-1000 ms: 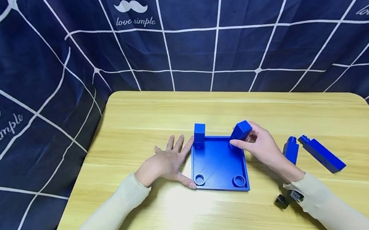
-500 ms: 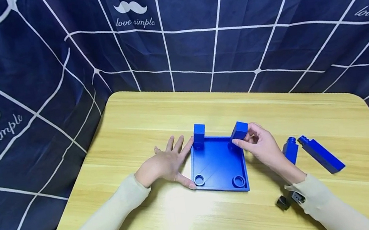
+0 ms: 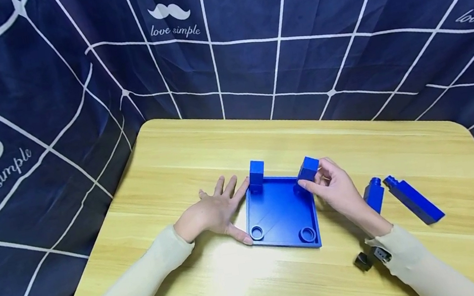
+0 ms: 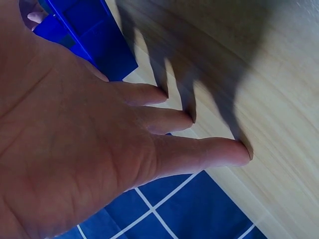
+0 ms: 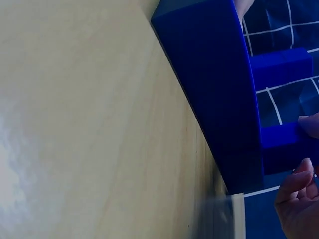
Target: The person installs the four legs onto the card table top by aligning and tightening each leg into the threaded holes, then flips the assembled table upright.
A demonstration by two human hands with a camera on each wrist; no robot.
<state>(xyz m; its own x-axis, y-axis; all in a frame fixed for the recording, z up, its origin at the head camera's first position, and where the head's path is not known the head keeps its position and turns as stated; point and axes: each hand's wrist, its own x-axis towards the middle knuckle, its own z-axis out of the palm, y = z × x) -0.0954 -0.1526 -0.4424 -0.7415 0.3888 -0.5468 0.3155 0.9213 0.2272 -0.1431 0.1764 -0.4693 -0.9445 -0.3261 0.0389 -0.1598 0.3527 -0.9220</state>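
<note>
A square blue tray-like base (image 3: 279, 212) lies on the table, with round sockets showing at its two near corners. One blue square leg (image 3: 256, 171) stands upright at its far left corner. At the far right corner, my right hand (image 3: 336, 187) pinches a second blue leg (image 3: 308, 168) between thumb and fingers; it leans slightly, and its lower end is at the corner. My left hand (image 3: 216, 213) lies spread along the base's left side, thumb and index finger touching its edge. In the left wrist view the fingers (image 4: 204, 152) are straight, their tips on the table.
Two loose blue legs lie right of the base: one leg (image 3: 374, 195) partly behind the right forearm, another leg (image 3: 414, 199) farther right, threaded ends away from me. A small black object (image 3: 362, 261) is beside the right cuff. A dark blue cloth (image 3: 250, 41) hangs behind the table.
The leg in my right hand has tilted from a clear lean to nearly upright over the far right corner. My left hand has stayed in place against the base.
</note>
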